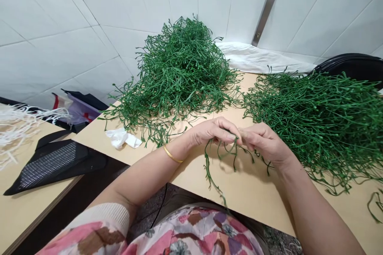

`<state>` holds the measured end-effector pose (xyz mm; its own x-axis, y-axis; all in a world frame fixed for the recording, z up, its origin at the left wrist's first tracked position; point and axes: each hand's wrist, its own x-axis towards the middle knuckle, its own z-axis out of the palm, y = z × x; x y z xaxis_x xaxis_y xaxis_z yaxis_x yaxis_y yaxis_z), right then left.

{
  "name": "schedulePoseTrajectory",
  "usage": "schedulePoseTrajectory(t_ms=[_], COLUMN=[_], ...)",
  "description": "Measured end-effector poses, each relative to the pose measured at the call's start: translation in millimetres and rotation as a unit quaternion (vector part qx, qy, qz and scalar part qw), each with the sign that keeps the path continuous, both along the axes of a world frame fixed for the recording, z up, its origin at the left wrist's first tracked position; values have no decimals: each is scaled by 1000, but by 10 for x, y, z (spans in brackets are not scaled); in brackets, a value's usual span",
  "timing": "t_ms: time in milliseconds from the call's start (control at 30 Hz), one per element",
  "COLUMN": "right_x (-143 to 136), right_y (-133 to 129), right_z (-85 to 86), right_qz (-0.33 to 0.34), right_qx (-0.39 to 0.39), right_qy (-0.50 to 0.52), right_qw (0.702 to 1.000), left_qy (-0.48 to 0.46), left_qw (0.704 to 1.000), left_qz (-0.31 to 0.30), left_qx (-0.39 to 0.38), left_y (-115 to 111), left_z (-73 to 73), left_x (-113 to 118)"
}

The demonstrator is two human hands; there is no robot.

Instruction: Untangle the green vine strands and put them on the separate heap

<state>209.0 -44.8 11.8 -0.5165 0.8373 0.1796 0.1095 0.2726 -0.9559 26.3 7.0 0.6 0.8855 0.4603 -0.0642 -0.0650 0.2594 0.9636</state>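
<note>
My left hand [218, 131] is closed in a pinch on thin green artificial stems [211, 175], one of which hangs down toward the table's front edge. Against its fingertips, my right hand [265, 140] is also pinched, with green strands poking out beneath it. The exact grip between the fingertips is partly hidden. Behind my hands rises a tall tangled heap of green stems [182, 67]. A second, flatter heap of green stems [326, 115] lies to the right, close by my right forearm.
Both heaps rest on a light wood table [194, 171] against a tiled wall [134, 0]. A crumpled white tissue [122, 138] lies at left. White cloth [263, 57] and a black rounded object [353, 65] stand behind. Another table at left holds a black mesh item [50, 163] and white strands [26, 127].
</note>
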Motion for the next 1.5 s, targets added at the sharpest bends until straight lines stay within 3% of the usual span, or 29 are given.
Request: schedulePoseTrajectory(t_ms=[67, 133, 200, 267, 333, 400, 500, 567, 600, 667, 800, 933, 1067, 1200, 1267, 1333, 1367, 1433, 1500], right_x=[-6, 18, 64, 109, 124, 93, -14, -76, -93, -94, -4, 175, 452, 642, 614, 486, 392, 180, -17], right_y=[-1, 55, 140, 206, 218, 174, 56, -13, -35, -44, 88, 384, 628, 607, 521, 423, 377, 305, 265], right_z=[-3, -27, -60, -83, -79, -47, 6, 8, -4, -39, -59, 60, 206, 305, 345, 358, 345, 273, 151], right_qz=[-12, -74, -184, -309, -380, -352, -152, -40, -20, -19, -57, -184, -310, -348, -372, -387, -381, -329, -281], right_qx=[0, 22, 58, 98, 138, 164, 137, 117, 122, 146, 195, 264, 255, 278, 303, 327, 330, 300, 221], right_qy=[37, 55, 39, -6, -59, -119, -266, -368, -405, -455, -548, -614, -646, -652, -619, -551, -504, -389, -290], right_qw=[999, 995, 980, 946, 913, 914, 942, 921, 906, 878, 811, 720, 649, 614, 622, 663, 701, 807, 888], left_qy=[-24, -26, -23, -33, -68, -100, -107, -106, -108, -120, -149, -137, -119, -112, -99, -82, -75, -65, -56], left_qw=[1000, 999, 992, 977, 964, 954, 935, 920, 914, 911, 922, 936, 951, 957, 959, 960, 959, 956, 950], left_qz=[-14, 20, 103, 178, 227, 261, 326, 368, 381, 386, 338, 295, 248, 237, 244, 255, 263, 281, 304], left_qx=[-14, -36, -74, -110, -122, -111, -85, -81, -81, -85, -117, -132, -139, -125, -104, -81, -70, -50, -35], left_y=[-2, 18, 64, 121, 170, 204, 242, 270, 286, 318, 346, 283, 206, 181, 161, 130, 112, 80, 61], left_z=[-13, -52, -111, -165, -187, -171, -120, -92, -81, -61, -32, -55, -98, -98, -93, -93, -95, -101, -109], left_x=[16, 74, 146, 196, 205, 178, 113, 70, 51, 14, -24, 36, 111, 120, 128, 150, 164, 191, 206])
